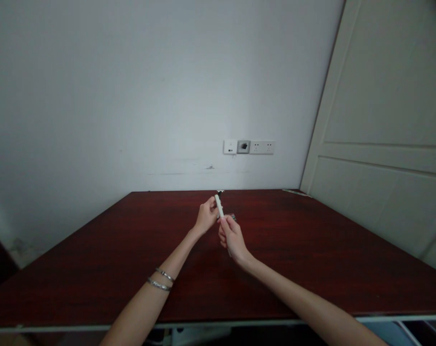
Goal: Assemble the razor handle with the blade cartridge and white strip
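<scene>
My right hand (233,236) pinches the lower end of a slim white stick (219,205) between thumb and fingers. The stick tilts up and slightly to the left. My left hand (207,214) is closed, its curled fingers beside the stick's upper part. What those fingers hold is partly hidden behind the stick. A small dark thing with a silver, T-shaped top (220,191) shows just above the stick's tip; I cannot tell whether my left hand holds it. Behind my right fingers, a small dark and shiny thing (233,217) is partly covered.
Both forearms reach over a dark red wooden table (139,259) that meets a pale wall (167,96). Wall sockets (261,147) sit above its far edge. A thin flat strip (296,192) lies at the far right corner, beside a cream panelled door (380,120).
</scene>
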Demonstrator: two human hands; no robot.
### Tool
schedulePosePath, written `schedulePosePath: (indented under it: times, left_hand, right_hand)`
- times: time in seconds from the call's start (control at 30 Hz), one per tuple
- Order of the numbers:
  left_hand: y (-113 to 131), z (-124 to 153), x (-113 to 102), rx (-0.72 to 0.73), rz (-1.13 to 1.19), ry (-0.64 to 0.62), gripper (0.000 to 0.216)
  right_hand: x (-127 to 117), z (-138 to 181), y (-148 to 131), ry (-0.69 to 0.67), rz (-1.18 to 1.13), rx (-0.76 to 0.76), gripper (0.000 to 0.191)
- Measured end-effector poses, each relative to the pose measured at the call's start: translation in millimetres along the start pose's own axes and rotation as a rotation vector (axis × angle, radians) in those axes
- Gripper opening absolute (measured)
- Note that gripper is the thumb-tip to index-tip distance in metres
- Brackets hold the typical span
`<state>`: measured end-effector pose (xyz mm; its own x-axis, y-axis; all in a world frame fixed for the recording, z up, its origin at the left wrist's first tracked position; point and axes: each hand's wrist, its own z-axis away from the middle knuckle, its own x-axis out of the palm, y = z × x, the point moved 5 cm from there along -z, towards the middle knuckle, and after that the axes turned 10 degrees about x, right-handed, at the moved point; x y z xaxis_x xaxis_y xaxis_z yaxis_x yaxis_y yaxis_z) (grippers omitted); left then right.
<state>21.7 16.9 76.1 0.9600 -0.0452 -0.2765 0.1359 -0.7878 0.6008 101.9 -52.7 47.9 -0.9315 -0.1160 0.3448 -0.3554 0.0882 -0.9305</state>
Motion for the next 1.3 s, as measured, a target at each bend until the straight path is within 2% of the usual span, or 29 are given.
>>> schedulePosePath:
  times: [0.17, 0.33, 0.53, 0.7, 0.77, 0.9, 0.97, 1.1, 1.23, 1.3]
  left_hand:
    - [1.9, 0.3, 0.5, 0.025, -0.04, -0.019, 0.016]
    - [-0.7, 0.4, 0.4, 0.005, -0.03, 0.0, 0.013]
    - [0.9, 0.8, 1.7, 0.011, -0.025, -0.017, 0.016]
    - [-8.8, -1.4, 0.7, -0.041, -0.016, -0.034, 0.025]
    - [-11.4, -2.5, -2.0, -0.029, -0.038, -0.022, 0.027]
    - [-9.2, -2.7, -8.4, 0.077, -0.047, 0.011, 0.018]
    - [-8.9, -2.0, -10.3, 0.089, -0.045, 0.011, 0.016]
    - [-8.2, -1.7, -11.8, 0.097, -0.079, -0.011, 0.017]
    - [-8.5, -2.1, -12.2, 0.094, -0.14, -0.041, 0.02]
    - [-9.5, -1.9, -12.2, 0.086, -0.156, -0.045, 0.021]
  right_hand:
    - [-2.9, -2.0, -8.1, 0.05, 0.02, -0.097, 0.033]
    - [-3.2, -2.4, -2.4, 0.027, 0.067, -0.055, 0.032]
    - [-6.0, -5.9, -14.5, 0.056, 0.033, -0.1, 0.032]
    - [0.3, 7.7, -2.6, -0.049, 0.21, -0.025, 0.033]
    - [-1.8, 16.5, -11.7, -0.054, 0.274, -0.083, 0.036]
    - [-23.7, 23.3, -48.8, 0.089, 0.341, -0.262, 0.046]
    - [-32.3, 20.8, -60.5, 0.105, 0.466, -0.318, 0.048]
    - [-36.7, 19.0, -62.7, 0.124, 0.69, -0.378, 0.04]
    - [-23.0, 27.5, -57.5, 0.013, 0.772, -0.393, 0.035]
    - [-22.0, 30.7, -59.6, 0.03, 0.77, -0.398, 0.036]
